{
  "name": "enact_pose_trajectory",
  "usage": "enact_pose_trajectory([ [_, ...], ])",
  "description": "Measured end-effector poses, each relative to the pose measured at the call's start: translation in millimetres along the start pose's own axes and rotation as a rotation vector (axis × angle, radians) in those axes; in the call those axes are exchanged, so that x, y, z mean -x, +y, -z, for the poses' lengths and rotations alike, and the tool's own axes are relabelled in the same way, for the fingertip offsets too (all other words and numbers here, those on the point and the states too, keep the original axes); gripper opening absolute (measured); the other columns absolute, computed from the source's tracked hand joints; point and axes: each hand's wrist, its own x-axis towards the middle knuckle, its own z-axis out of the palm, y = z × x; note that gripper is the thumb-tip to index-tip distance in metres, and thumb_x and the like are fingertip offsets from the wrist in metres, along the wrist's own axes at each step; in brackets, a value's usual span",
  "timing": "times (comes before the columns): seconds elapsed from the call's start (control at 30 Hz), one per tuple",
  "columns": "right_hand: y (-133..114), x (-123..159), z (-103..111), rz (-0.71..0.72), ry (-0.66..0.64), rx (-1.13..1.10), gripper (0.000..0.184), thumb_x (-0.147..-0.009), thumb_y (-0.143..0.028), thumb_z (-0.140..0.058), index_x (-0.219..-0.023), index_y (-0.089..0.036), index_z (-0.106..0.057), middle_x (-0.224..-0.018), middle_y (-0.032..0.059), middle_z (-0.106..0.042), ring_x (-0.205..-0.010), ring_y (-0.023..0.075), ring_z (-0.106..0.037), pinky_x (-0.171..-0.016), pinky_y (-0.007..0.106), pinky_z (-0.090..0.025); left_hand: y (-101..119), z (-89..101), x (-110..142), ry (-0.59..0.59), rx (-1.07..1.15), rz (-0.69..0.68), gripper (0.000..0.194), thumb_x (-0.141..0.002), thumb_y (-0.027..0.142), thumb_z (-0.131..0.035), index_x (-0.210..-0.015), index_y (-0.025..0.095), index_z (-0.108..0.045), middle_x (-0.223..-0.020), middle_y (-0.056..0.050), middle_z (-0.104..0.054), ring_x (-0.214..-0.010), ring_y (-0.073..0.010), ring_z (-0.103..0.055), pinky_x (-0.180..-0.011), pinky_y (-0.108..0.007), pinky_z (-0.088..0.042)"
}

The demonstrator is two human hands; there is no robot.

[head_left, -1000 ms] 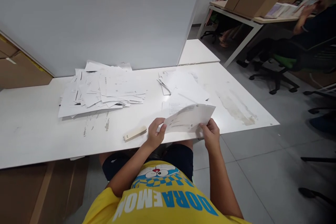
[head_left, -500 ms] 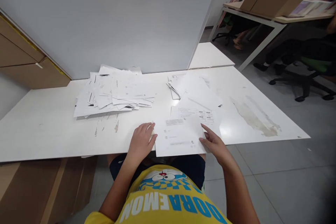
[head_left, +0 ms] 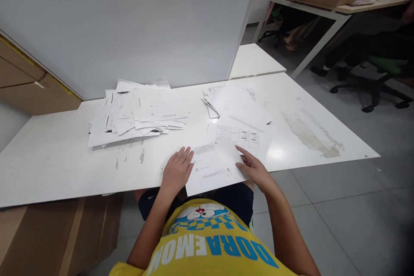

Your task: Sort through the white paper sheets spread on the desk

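Note:
A white printed sheet of paper (head_left: 215,168) lies at the table's front edge, its near corner jutting out over my lap. My left hand (head_left: 177,170) rests flat beside it, fingers stretched out, the fingertips at the sheet's left edge. A pale edge shows beside that palm, too little to name. My right hand (head_left: 257,172) has the right edge of the sheet between its thumb and bent fingers. Just beyond, another printed page (head_left: 246,136) lies partly under the sheet. Behind it is a loose pile of papers (head_left: 237,101).
A larger, untidy paper stack (head_left: 152,108) sits at the left, against a grey-white panel (head_left: 129,21). Cardboard boxes (head_left: 39,90) stand at the far left. Stains (head_left: 317,138) mark the white table (head_left: 64,159). An office chair (head_left: 375,82) and another desk (head_left: 307,4) are at right.
The sheet has shifted slightly left and turned, with my right hand moving along. My left hand has flattened, its fingers straighter at the sheet's edge. The camera view has tilted a little.

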Motion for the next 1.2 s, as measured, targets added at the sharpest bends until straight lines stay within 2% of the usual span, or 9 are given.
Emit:
enact_pose_trajectory([
  [0.13, 3, -3, -6, 0.014, -0.009, -0.042, 0.064, -0.066, -0.033, -0.078, -0.128, -0.028, -0.064, -0.107, 0.0054, -0.076, -0.099, 0.0268, -0.071, -0.086, 0.043, -0.058, -4, -1.5, -1, -0.031, -0.006, -0.015, 0.042, -0.099, 0.027, -0.042, -0.14, 0.022, -0.053, -0.14, -0.006, -0.059, -0.133, -0.0233, -0.053, -0.106, -0.04, -0.047],
  [0.27, 3, -3, -6, 0.04, -0.011, -0.06, 0.06, -0.067, -0.033, -0.079, -0.125, -0.029, -0.066, -0.114, 0.0061, -0.074, -0.106, 0.0278, -0.069, -0.086, 0.042, -0.058, -9, -4.0, -2, -0.08, 0.036, -0.038, 0.042, -0.099, 0.027, -0.042, -0.14, 0.025, -0.052, -0.139, -0.005, -0.059, -0.13, -0.0201, -0.055, -0.106, -0.039, -0.048],
  [0.5, 5, -1, -5, 0.016, -0.008, -0.048, 0.062, -0.069, -0.035, -0.078, -0.129, -0.03, -0.063, -0.117, 0.0061, -0.073, -0.107, 0.0266, -0.068, -0.091, 0.042, -0.056, -11, -10.5, -2, -0.07, 0.005, -0.058, 0.038, -0.098, 0.023, -0.043, -0.133, 0.021, -0.059, -0.138, -0.009, -0.059, -0.125, -0.0227, -0.06, -0.099, -0.038, -0.054],
  [0.67, 7, -1, -5, 0.026, -0.005, -0.062, 0.064, -0.069, -0.038, -0.079, -0.13, -0.029, -0.062, -0.116, 0.0065, -0.073, -0.11, 0.0275, -0.067, -0.09, 0.043, -0.056, -11, -9.3, -1, -0.014, 0.022, -0.045, 0.04, -0.098, 0.026, -0.046, -0.136, 0.024, -0.057, -0.139, -0.008, -0.059, -0.123, -0.0231, -0.061, -0.104, -0.04, -0.051],
  [0.83, 7, 0, -1, 0.027, 0.002, -0.112, 0.063, -0.07, -0.042, -0.08, -0.129, -0.03, -0.062, -0.115, 0.0066, -0.073, -0.112, 0.0281, -0.066, -0.091, 0.044, -0.055, -8, -9.3, 2, 0.124, -0.012, -0.064, 0.045, -0.096, 0.024, -0.049, -0.141, 0.022, -0.052, -0.136, -0.009, -0.061, -0.129, -0.0239, -0.057, -0.108, -0.04, -0.047],
  [0.9, 10, -2, 0, 0.034, 0.058, -0.159, 0.061, -0.069, -0.042, -0.081, -0.126, -0.029, -0.064, -0.115, 0.0068, -0.073, -0.112, 0.0277, -0.065, -0.094, 0.045, -0.054, -7, -8.3, 3, 0.153, -0.018, -0.073, 0.049, -0.096, 0.024, -0.049, -0.145, 0.021, -0.046, -0.138, -0.009, -0.06, -0.131, -0.024, -0.055, -0.11, -0.04, -0.045],
  [1.07, 18, -6, -2, 0.161, 0.385, -0.382, 0.056, -0.062, -0.041, -0.082, -0.113, -0.024, -0.068, -0.116, 0.0075, -0.072, -0.11, 0.0268, -0.065, -0.099, 0.045, -0.051, -9, -1.9, 7, 0.224, 0.027, -0.093, 0.061, -0.095, 0.025, -0.049, -0.153, 0.019, -0.031, -0.143, -0.013, -0.056, -0.142, -0.0274, -0.04, -0.114, -0.045, -0.039],
  [1.13, 17, -5, -5, 0.203, 0.434, -0.419, 0.054, -0.064, -0.04, -0.08, -0.114, -0.024, -0.067, -0.115, 0.0072, -0.072, -0.109, 0.0256, -0.065, -0.099, 0.044, -0.051, -7, 3.1, 8, 0.267, 0.069, -0.119, 0.062, -0.095, 0.027, -0.048, -0.154, 0.021, -0.028, -0.143, -0.014, -0.056, -0.145, -0.0287, -0.036, -0.113, -0.047, -0.039],
  [1.2, 15, -2, -12, 0.223, 0.423, -0.417, 0.052, -0.067, -0.039, -0.078, -0.115, -0.024, -0.066, -0.116, 0.0071, -0.072, -0.11, 0.0249, -0.065, -0.099, 0.043, -0.05, -1, 8.6, 11, 0.257, 0.168, -0.108, 0.063, -0.097, 0.036, -0.043, -0.155, 0.021, -0.024, -0.146, -0.016, -0.052, -0.147, -0.0295, -0.033, -0.112, -0.049, -0.04],
])
